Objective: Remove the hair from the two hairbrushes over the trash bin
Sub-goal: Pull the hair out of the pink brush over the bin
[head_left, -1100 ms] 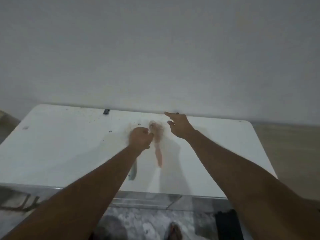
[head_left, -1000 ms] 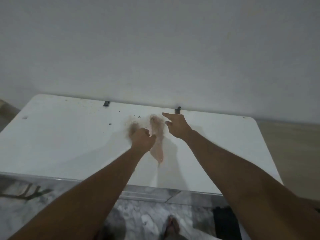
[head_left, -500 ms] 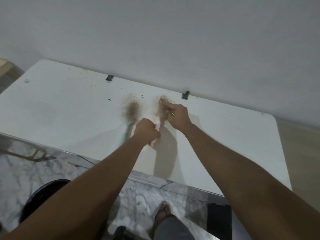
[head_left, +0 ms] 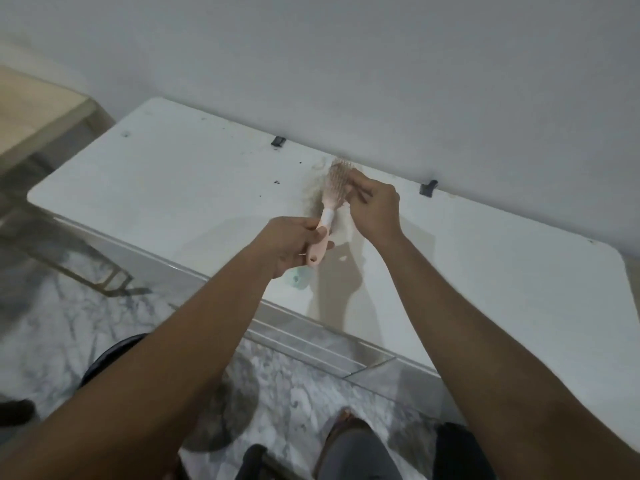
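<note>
Pink hairbrush is gripped by its handle in the left hand, fingers wrapped round it. Long axis runs away from the body: handle low and near, head up towards the wall, bristle side turned to the right.

Right hand is set against the head from the right, fingers curled onto the bristles. Whether hair is actually pinched cannot be told.

A green hairbrush handle end is seen just below the left hand; held or lying on the table is unclear.

Both brushes are over the table, not the bin. The dark round shape on the floor, judged to be the trash bin, lies down-left, part hidden under the left forearm. A shift that way is needed before pulling.
</note>
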